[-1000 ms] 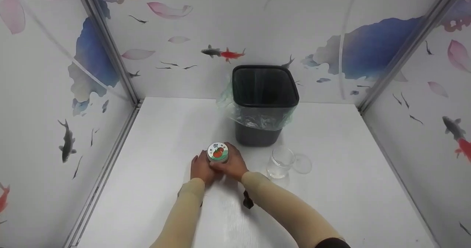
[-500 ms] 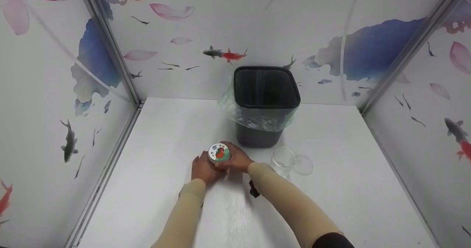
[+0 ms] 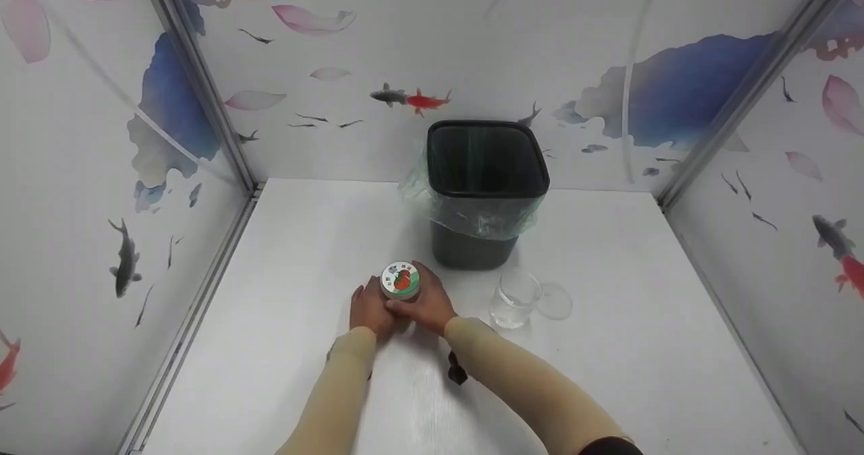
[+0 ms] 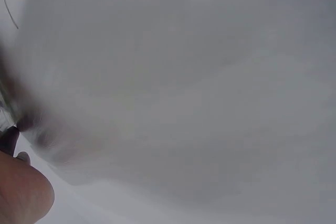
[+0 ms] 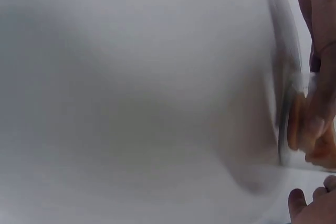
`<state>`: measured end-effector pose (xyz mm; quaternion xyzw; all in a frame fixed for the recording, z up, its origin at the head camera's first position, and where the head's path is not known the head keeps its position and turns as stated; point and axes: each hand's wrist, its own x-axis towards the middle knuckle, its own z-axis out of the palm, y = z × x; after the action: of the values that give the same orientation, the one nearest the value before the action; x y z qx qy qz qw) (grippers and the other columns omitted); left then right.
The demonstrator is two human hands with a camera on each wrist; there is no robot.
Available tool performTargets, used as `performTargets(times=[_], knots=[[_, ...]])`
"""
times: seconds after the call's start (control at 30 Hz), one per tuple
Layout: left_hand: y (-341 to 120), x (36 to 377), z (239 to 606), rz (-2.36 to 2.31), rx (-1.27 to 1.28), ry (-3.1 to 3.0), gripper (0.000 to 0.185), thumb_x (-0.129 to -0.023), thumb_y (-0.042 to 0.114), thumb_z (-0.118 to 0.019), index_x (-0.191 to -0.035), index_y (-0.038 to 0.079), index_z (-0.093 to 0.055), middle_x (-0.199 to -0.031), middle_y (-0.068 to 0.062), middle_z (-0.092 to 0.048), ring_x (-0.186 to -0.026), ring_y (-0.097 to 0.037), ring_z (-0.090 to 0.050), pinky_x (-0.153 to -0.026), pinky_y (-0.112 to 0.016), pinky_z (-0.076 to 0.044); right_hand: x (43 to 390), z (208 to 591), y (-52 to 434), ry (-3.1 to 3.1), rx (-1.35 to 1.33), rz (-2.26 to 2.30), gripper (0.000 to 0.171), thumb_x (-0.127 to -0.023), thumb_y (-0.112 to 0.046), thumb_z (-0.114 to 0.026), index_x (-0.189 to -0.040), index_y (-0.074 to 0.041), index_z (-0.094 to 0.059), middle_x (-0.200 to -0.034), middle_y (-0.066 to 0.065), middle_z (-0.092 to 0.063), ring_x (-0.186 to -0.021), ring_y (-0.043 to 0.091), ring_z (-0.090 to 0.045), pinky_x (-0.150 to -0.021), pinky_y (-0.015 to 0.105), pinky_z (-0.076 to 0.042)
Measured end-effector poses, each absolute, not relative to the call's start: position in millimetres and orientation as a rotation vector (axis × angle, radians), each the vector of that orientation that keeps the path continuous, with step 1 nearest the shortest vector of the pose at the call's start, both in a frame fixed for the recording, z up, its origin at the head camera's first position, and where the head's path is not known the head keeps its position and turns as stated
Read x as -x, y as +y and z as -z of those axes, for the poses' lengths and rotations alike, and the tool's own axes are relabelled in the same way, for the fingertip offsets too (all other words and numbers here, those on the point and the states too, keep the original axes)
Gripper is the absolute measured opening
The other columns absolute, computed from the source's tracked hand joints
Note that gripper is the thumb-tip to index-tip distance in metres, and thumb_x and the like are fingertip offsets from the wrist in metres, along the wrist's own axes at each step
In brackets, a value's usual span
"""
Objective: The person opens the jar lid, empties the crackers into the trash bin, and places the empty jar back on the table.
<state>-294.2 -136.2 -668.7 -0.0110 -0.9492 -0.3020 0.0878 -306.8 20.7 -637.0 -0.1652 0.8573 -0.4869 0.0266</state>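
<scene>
I hold the jar (image 3: 399,291) upright on the white table (image 3: 304,252), near the middle and slightly left. My left hand (image 3: 368,310) wraps its left side, fingers curled round the body. My right hand (image 3: 426,304) wraps the right side and far edge, fingers curled up toward the printed lid (image 3: 400,279). Both hands are clamped on the jar.

Change since half a second ago: my right forearm lies lower and more to the left, back to about where it was a full second ago, and the wrist has rolled back with it. The jar itself has not shifted on the table. I judge this to be one return stroke of a twisting motion at the lid; the lid still sits on the jar, so it is not yet off.

The wrist views are blurred; the right one shows only my fingers (image 5: 315,129) against a glass wall with orange contents.

Clearances: the black bin (image 3: 486,192) with its plastic liner (image 3: 482,222) stands just beyond the jar, close behind my right fingers. A clear glass (image 3: 514,298) and a clear round lid (image 3: 555,301) lying flat stand near on the right, apart from my forearm. The side walls are well apart on both sides.
</scene>
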Motion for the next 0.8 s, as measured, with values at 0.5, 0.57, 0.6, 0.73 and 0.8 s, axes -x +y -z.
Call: performTargets(times=[0.5, 0.57, 0.6, 0.73, 0.8], knots=[[-135, 296, 668, 0.895, 0.05, -2.816, 0.086, -0.067, 0.054, -0.082, -0.136, 0.009, -0.058, -0.123, -0.006, -0.064, -0.126, -0.028, -0.053, -0.114, -0.052, -0.024, 333, 622, 34, 2.42, 0.623, 1.431, 0.101, -0.073, -0.034, -0.09, -0.154, -0.01, -0.034, -0.144, 0.004, -0.049, -0.133, 0.018, -0.044, -0.113, 0.038, -0.03], [-136, 296, 669, 0.893, 0.044, -2.826, 0.085, -0.067, 0.054, -0.081, -0.135, 0.009, -0.058, -0.121, -0.005, -0.064, -0.124, -0.026, -0.054, -0.114, -0.051, -0.024, 335, 621, 35, 2.41, 0.647, 1.407, 0.101, -0.073, -0.033, -0.09, -0.154, -0.009, -0.034, -0.145, 0.003, -0.049, -0.132, 0.017, -0.044, -0.113, 0.037, -0.03], [-136, 296, 669, 0.892, 0.043, -2.829, 0.085, -0.067, 0.055, -0.081, -0.135, 0.01, -0.058, -0.12, -0.005, -0.064, -0.123, -0.025, -0.054, -0.115, -0.051, -0.024, 336, 621, 35, 2.412, 0.654, 1.397, 0.101, -0.073, -0.033, -0.09, -0.154, -0.009, -0.034, -0.144, 0.003, -0.049, -0.132, 0.017, -0.045, -0.113, 0.036, -0.031], [-137, 296, 669, 0.883, 0.048, -2.832, 0.085, -0.068, 0.054, -0.081, -0.136, 0.009, -0.057, -0.12, -0.005, -0.063, -0.124, -0.027, -0.053, -0.114, -0.052, -0.025, 334, 619, 34, 2.424, 0.655, 1.395, 0.102, -0.073, -0.035, -0.089, -0.154, -0.007, -0.033, -0.143, 0.005, -0.05, -0.131, 0.018, -0.046, -0.113, 0.037, -0.032], [-137, 295, 668, 0.878, 0.051, -2.838, 0.086, -0.069, 0.053, -0.081, -0.137, 0.007, -0.055, -0.123, -0.007, -0.062, -0.127, -0.03, -0.051, -0.114, -0.052, -0.025, 330, 620, 35, 2.458, 0.628, 1.377, 0.105, -0.073, -0.039, -0.088, -0.155, -0.007, -0.03, -0.143, 0.004, -0.049, -0.131, 0.017, -0.045, -0.113, 0.038, -0.032]])
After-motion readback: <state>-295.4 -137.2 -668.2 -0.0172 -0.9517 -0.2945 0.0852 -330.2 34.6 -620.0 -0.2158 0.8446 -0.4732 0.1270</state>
